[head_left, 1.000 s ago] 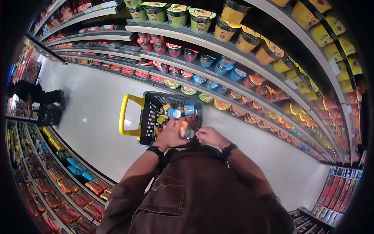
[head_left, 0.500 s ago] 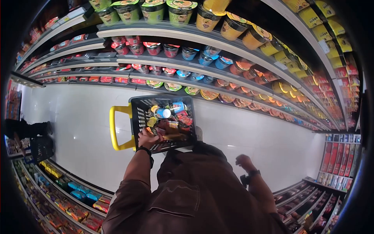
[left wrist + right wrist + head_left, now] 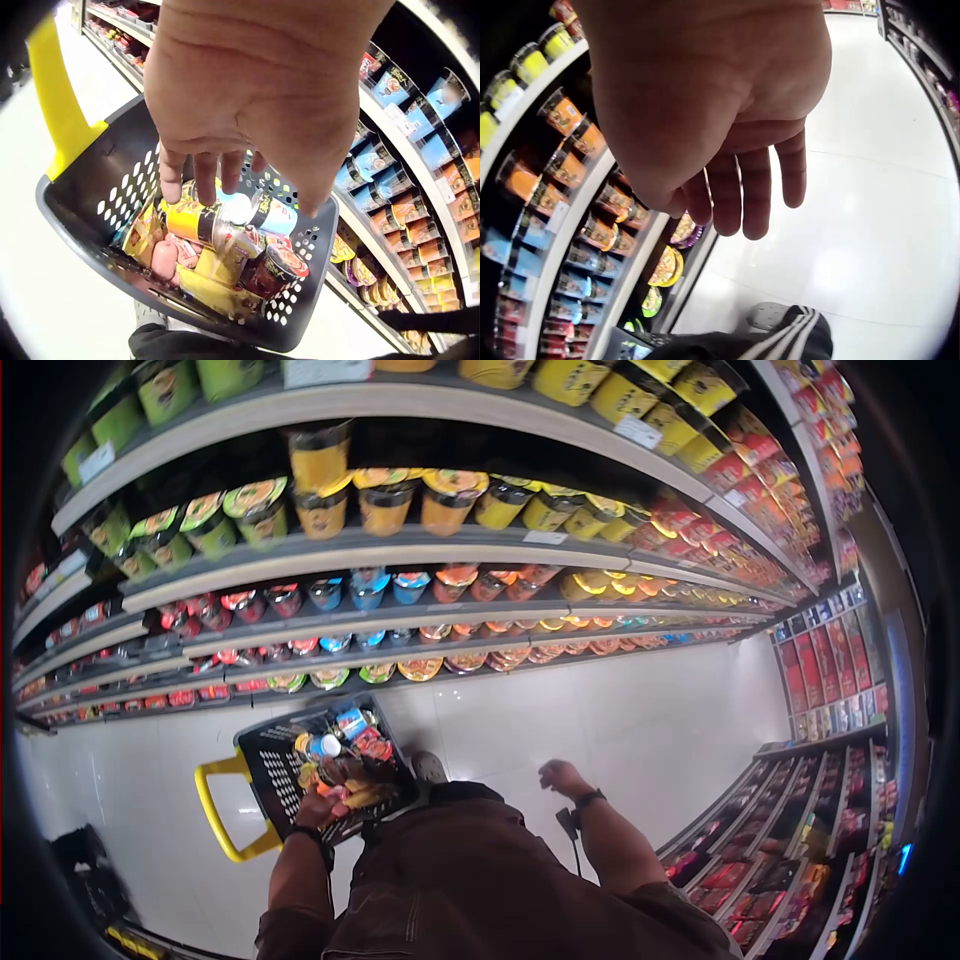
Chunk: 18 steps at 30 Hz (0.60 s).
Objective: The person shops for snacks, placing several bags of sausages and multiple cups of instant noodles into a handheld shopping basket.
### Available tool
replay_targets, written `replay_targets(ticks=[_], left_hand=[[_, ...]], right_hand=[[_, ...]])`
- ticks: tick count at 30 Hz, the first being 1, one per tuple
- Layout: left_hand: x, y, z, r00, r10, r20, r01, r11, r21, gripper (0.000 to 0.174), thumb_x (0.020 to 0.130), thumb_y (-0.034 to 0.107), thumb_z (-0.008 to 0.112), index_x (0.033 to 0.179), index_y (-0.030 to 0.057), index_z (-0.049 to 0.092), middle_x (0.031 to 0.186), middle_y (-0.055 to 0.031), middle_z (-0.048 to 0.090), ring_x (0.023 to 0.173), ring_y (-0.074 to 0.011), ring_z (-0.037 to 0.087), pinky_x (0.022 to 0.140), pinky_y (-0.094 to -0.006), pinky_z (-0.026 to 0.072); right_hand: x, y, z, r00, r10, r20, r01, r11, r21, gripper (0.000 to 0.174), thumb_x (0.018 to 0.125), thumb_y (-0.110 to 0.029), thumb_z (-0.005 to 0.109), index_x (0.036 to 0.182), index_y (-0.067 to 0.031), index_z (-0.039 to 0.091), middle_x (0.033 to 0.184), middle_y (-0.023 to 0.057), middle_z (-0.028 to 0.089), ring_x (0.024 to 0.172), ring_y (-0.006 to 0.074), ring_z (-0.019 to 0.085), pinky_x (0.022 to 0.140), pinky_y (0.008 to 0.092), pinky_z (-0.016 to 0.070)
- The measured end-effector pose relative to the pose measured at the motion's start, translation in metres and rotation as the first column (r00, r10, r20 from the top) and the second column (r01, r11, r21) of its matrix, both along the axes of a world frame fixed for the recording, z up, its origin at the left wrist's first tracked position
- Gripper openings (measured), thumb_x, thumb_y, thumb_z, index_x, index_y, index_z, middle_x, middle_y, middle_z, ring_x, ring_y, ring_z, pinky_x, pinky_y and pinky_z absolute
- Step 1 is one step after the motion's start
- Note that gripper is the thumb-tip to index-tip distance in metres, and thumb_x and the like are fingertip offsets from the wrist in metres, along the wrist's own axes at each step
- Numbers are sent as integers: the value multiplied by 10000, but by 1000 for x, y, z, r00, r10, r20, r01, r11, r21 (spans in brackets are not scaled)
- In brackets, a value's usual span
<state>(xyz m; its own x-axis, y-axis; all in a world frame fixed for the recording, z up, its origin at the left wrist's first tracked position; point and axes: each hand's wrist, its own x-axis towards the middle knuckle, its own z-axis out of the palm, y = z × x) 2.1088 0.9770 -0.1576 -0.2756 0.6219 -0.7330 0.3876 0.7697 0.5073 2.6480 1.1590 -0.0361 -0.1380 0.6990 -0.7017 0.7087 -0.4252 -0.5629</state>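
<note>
My left hand hangs over the near-left part of a black basket with a yellow handle. In the left wrist view that hand has its fingers pointing loosely down, gripping nothing visible. Below it lie an orange-yellow cup, a blue cup, a dark red cup, a yellow packet and pink items. Out to the right, my right hand is held over the floor. Its relaxed fingers carry nothing in the right wrist view, where the hand fills the top.
Shelves of noodle cups curve across the front. More shelving stands at lower right, and red goods at the aisle's far end. Pale floor runs between. A dark figure is at lower left. My shoe is beside the basket.
Both hands were together over the basket a second ago; the right has moved away to the right and the left to the basket's near-left side. The view has turned rightward, shifting the basket lower left.
</note>
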Motion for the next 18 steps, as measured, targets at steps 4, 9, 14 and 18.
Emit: replay_targets(ticks=[4, 9, 14, 18], left_hand=[[17, -19, 6, 943, -327, -62, 329, 886, 328, 509, 772, 366, 561, 1081, -38, 529, 1022, -236, 597, 1017, -334, 568, 841, -387, 449], [44, -29, 37, 947, -310, 77, 267, 900, 345, 411, 813, 316, 516, 1067, -5, 556, 997, -179, 613, 1004, -300, 573, 834, -384, 447], [72, -49, 63, 998, 59, -7, -58, 997, 53, 394, 824, 327, 498, 1014, -12, 560, 915, -153, 618, 805, -228, 618, 736, -340, 484], [100, -61, 83, 906, 399, 142, -397, 917, -39, 300, 808, 264, 520, 964, 10, 562, 856, -87, 615, 700, -177, 619, 531, -286, 462]], right_hand=[[-22, 92, 17, 960, -217, -177, 250, 948, 196, 254, 861, -228, 468, 909, -3, 575, 715, 82, 617, 610, 161, 611, 536, 289, 475], [-43, 215, 49, 800, -333, -500, 516, 807, 288, 261, 879, -281, 450, 815, -34, 507, 620, 51, 527, 515, 147, 544, 463, 267, 446], [-66, 302, 77, 651, -388, -652, 638, 746, 193, 209, 890, -279, 467, 880, -70, 462, 646, 39, 510, 531, 150, 547, 457, 287, 472], [-83, 346, 74, 591, -406, -697, 692, 699, 179, 235, 911, -321, 453, 896, -87, 434, 665, 30, 502, 524, 142, 534, 446, 294, 482]])
